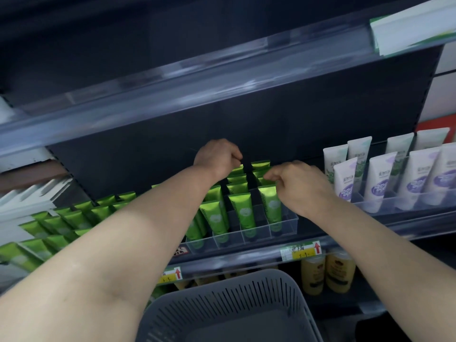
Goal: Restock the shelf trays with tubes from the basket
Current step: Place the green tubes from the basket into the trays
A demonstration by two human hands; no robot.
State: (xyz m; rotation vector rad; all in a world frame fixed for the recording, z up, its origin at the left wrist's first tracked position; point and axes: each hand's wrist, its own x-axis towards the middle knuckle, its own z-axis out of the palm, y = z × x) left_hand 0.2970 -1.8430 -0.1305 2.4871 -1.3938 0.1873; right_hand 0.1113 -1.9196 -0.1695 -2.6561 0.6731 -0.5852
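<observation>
Seating green tubes [243,211] at the back of the shelf [222,264] tray [286,222], likely the final step.
The basket [222,290] below shows no tubes. The right grip [298,186] pinches a rear tube top; the left grip [217,156] is curled, its hold unclear. Next: let go and straighten the rows.

- On a green tube [270,206] at the frame's centre, vertical lettering is printed; only "omile" can be read.
- On the price label [302,250] at lower centre-right, a red upward arrow is shown; its digits are blurred.
- The same arrow is carried by a second price label [170,274] at lower centre.
- Print on the white tubes [377,178] at right cannot be read.
</observation>
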